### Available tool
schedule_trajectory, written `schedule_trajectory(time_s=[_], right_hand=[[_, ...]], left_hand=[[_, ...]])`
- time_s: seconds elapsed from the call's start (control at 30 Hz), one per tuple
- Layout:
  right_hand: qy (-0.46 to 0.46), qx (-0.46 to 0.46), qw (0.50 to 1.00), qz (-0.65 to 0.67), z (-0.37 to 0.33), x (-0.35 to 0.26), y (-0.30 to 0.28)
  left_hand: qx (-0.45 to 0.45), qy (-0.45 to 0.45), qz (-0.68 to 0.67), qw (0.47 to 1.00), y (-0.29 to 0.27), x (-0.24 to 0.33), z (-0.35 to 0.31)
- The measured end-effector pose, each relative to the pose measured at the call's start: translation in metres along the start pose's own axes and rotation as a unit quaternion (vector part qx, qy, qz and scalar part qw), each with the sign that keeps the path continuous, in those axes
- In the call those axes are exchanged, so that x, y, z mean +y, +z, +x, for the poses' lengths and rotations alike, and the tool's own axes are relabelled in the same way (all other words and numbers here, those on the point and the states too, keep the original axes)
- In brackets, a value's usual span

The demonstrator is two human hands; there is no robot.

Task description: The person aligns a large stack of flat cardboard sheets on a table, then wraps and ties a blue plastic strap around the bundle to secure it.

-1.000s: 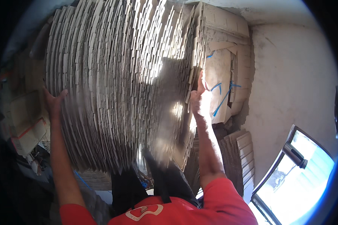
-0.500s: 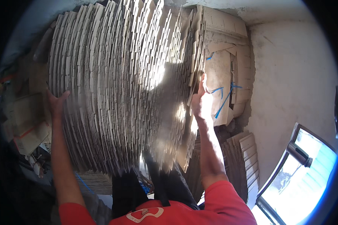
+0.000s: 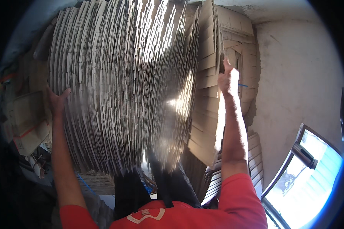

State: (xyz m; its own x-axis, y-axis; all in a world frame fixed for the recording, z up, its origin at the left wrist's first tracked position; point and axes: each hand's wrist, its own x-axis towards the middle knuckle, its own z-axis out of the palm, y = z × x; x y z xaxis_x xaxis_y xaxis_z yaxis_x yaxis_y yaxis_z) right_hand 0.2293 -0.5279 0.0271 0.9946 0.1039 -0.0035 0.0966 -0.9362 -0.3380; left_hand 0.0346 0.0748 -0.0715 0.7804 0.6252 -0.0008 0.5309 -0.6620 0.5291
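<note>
Upright cardboard sheets [image 3: 114, 87] fill the centre between a left hand [image 3: 58, 102], thumb and fingers spread, and a right hand [image 3: 228, 81], grip impossible to tell, beside a splayed section [image 3: 205, 129] that could topple right if support slips

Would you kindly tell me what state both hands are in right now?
Left hand: open, thumb spread, at the left end of the cardboard stack.
Right hand: closed, holding the edge of the rightmost cardboard sheets.
</note>
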Motion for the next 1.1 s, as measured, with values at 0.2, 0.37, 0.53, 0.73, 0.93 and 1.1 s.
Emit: schedule_trajectory(time_s=[0.2, 0.37, 0.53, 0.73, 0.93, 1.1], right_hand=[[-0.038, -0.024, 0.999, -0.003, -0.035, 0.006, -0.014], [-0.058, 0.041, 0.997, -0.002, -0.098, 0.007, 0.070], [0.115, -0.074, 0.973, 0.184, -0.105, -0.032, 0.060], [0.129, -0.036, 0.966, 0.220, -0.108, -0.019, 0.064], [0.107, -0.031, 0.967, 0.228, -0.114, -0.015, 0.070], [0.184, -0.090, 0.960, 0.190, -0.120, -0.062, 0.048]], left_hand=[[0.015, -0.006, 0.026, 1.000, -0.002, -0.004, -0.002], [-0.014, -0.020, 0.015, 1.000, -0.001, 0.021, 0.002], [0.005, -0.018, 0.052, 0.998, -0.007, 0.002, -0.003], [0.009, 0.003, 0.051, 0.999, -0.003, 0.007, 0.000], [0.000, -0.017, 0.069, 0.998, -0.003, 0.018, -0.003], [0.005, 0.000, -0.033, 0.999, -0.003, 0.014, -0.005]])
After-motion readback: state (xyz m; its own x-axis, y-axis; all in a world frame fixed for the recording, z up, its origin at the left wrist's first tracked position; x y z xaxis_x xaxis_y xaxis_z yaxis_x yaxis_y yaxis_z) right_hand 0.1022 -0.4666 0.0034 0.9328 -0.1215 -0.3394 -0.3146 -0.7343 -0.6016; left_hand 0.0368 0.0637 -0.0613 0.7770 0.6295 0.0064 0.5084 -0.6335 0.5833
